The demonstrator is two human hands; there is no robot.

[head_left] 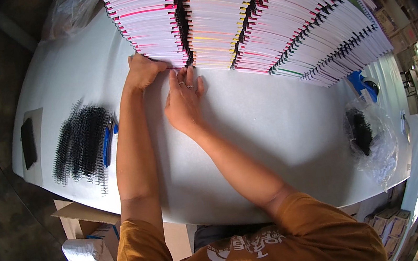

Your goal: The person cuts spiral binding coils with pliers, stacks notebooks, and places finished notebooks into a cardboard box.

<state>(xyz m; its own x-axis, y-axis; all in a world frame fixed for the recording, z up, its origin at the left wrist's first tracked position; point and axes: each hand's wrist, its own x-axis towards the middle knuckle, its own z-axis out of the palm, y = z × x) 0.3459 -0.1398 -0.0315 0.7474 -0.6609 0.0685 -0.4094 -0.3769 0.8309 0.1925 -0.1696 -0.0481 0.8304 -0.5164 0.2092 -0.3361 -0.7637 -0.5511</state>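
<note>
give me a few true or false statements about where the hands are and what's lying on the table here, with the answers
1. Both hands are at the near edge of the fanned rows of spiral-bound notebooks. True.
2. The left hand holds the blue-handled tool. False: the tool lies on the white table beside the left forearm, and the left hand touches the lowest notebook of the left row.
3. A pile of loose black binding coils lies to the left of the left forearm. True.
4. The right hand rests inside the clear plastic bag. False: the bag sits far to the right, and the right hand lies flat on the table with its fingertips at the notebooks.
5. A ring shows on the right hand. True.
</note>
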